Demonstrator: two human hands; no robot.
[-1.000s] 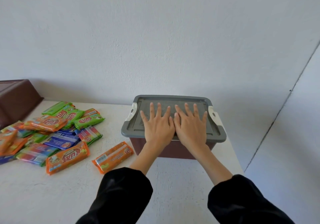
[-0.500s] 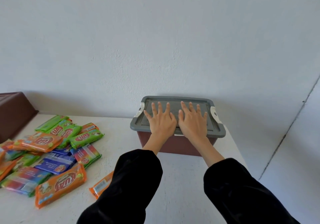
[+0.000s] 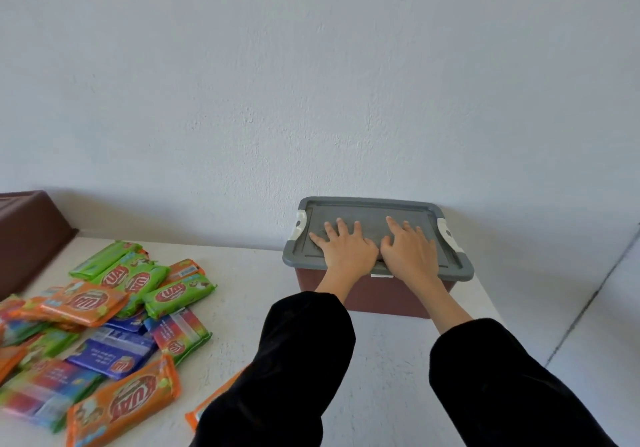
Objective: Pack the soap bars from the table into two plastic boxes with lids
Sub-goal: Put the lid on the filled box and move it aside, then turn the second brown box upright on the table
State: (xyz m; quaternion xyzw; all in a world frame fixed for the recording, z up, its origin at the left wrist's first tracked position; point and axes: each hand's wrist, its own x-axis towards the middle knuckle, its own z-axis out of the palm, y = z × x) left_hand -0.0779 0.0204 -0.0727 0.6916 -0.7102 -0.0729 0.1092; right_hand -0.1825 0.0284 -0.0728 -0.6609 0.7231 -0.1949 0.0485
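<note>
**A:** What are the 2 hands doing?

**B:** The left hand [image 3: 348,249] and the right hand [image 3: 410,251] lie palm-down on the grey lid [image 3: 374,211], just beside each other. The fingers are straight and spread, and they press flat without gripping anything.

**A:** And the arms?

**B:** Both reach forward out of black sleeves [image 3: 298,360], with the forearms bare. They angle slightly inward, so the wrists cross the lid's near edge close together.

**A:** Where is the box?

**B:** Directly under the hands. The lid sits on a brown plastic box [image 3: 381,296], which stands on the white counter [image 3: 249,294]. Its far side is close to the wall [image 3: 311,83], beyond the fingertips. A white latch [image 3: 298,226] shows outboard of the left hand, and another sits outboard of the right. I cannot tell whether they are snapped down.

**A:** And the soap?

**B:** The wrapped soap bars [image 3: 104,308] lie in a loose heap on the counter, well to the left of the left hand. They are green, orange, blue and rainbow-striped. 1 orange bar [image 3: 202,412] is partly hidden by the left sleeve. Farther left, past the heap, is the corner of a 2nd brown box [image 3: 27,235].
</note>
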